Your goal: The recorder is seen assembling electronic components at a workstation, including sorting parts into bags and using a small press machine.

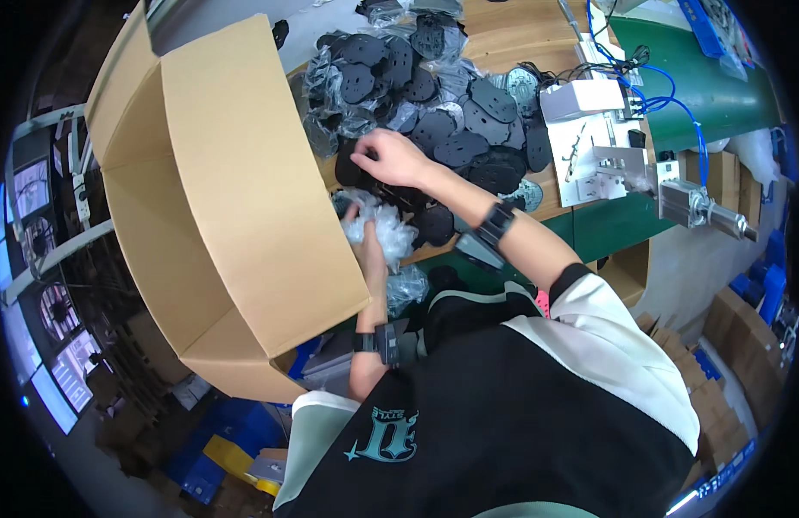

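My left hand (371,245) is closed on a crumpled clear plastic bag (391,235) beside the open cardboard box, its fingers partly hidden by the film. Just above it, my right hand (394,159) is curled with thumb and fingers close together. A dark plate (349,167) lies right under those fingertips; whether they grip it I cannot make out. Black flat oval plates with holes (462,148) are heaped on the wooden table to the right of the hands. More such plates (362,60), some in clear bags, lie farther back.
The large open cardboard box (261,198) stands at the left, its flap reaching close to my left forearm. A metal fixture with a cylinder (689,203) and blue air hoses (695,116) sits at the right. Green surface (693,78) lies behind it; a blue bin (222,436) is lower left.
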`<state>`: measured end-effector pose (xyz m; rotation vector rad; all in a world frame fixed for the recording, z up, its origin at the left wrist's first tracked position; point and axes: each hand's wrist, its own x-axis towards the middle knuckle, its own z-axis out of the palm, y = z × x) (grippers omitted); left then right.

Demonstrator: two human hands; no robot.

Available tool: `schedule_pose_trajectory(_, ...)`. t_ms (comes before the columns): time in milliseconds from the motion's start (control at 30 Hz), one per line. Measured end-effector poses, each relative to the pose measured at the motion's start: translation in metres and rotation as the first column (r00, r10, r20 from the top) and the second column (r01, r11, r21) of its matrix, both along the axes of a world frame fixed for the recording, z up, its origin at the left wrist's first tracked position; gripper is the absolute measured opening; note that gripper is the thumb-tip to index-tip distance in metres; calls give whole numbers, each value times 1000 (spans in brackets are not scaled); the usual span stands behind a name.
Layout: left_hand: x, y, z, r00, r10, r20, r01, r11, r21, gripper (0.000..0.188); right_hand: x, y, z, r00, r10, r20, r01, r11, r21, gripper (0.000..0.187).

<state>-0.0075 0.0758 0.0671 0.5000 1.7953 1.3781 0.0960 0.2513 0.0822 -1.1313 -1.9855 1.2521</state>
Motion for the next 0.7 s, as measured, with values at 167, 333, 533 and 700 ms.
schedule_pose_trajectory(167, -63, -86, -75, 951, -128, -281, 13, 927, -376, 27, -108, 59, -22, 982, 1, 187, -65, 939, 337, 33)
schedule_pose_trajectory(333, -31, -76, -28, 970, -228, -82, 192, 929, -317, 28, -147, 105, -77, 892, -132, 432, -141, 827, 544, 42)
schedule_pose_trajectory(533, -29, -67, -3, 983, -181, 40, 183, 920, -346, 29, -151, 93, -71, 731, -112, 673, -401, 728, 556, 29)
schedule_pose_trajectory(700, -18, -55, 0, 986, -27, 163, 77, 950, -304, 28, -136, 77, -93, 774, -35, 633, -442, 686, 579, 21)
